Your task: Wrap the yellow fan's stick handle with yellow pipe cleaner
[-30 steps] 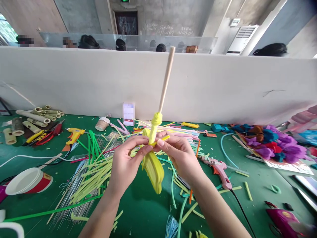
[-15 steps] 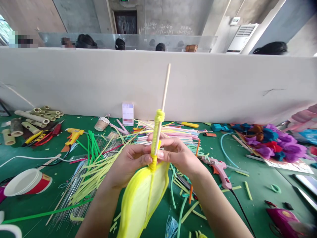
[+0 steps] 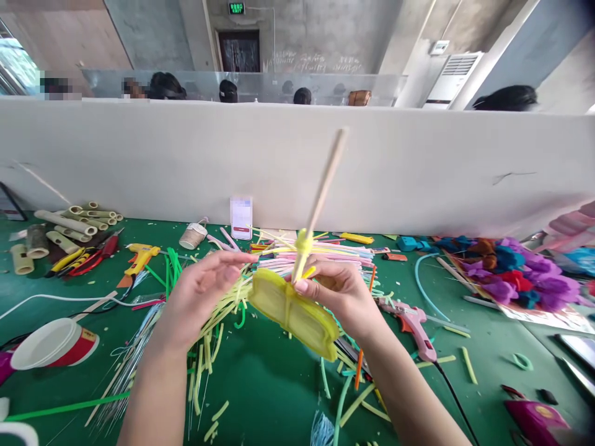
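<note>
My right hand grips a yellow craft piece at its neck, thumb in front. The piece has a pale yellow panel with a thick fuzzy rim and a band down its middle. Its neck is wrapped in yellow, with a small knob on it. From there a bare wooden stick points up and slightly right. Apart from the piece, to its left, my left hand is raised with fingers loosely stretched out and nothing visible in it.
Yellow-green pipe cleaners and wires cover the green table. A yellow glue gun and a paper cup lie left. At right are a pink glue gun and purple flowers. A white partition stands behind.
My left hand has let go of the neck and moved left. The yellow piece has tilted in my right hand, its panel now foreshortened and its stick leaning further right.
</note>
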